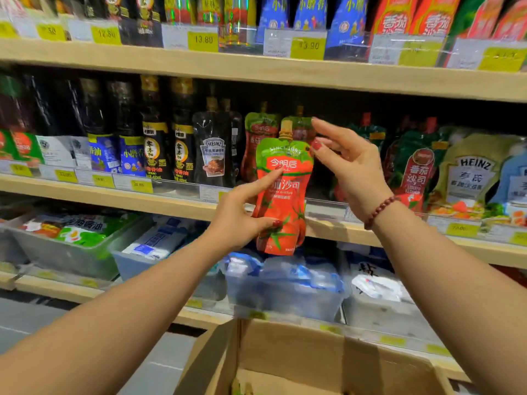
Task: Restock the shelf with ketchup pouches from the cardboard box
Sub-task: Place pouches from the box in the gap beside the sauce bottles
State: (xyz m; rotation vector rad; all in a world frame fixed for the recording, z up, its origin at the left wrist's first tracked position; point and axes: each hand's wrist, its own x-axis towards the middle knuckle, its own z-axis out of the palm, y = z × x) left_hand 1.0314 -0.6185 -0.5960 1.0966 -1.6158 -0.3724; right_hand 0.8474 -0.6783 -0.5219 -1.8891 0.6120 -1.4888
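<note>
Centre frame: ketchup pouch (285,195) upright in front of the middle shelf (159,199). Left hand (239,220) grips its lower half, thumb and index finger on the front. Right hand (348,163) has its fingers loosely spread, thumb at the pouch's upper right corner; contact unclear. Cardboard box (299,352) at bottom centre.

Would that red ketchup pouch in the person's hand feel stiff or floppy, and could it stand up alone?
Probably soft but plump: the ketchup pouch bulges, upright though the left hand grips it low down. Its glossy film looks slippery. It could likely stand, as similar pouches on the shelf do, though a nudge might tip it.
</note>
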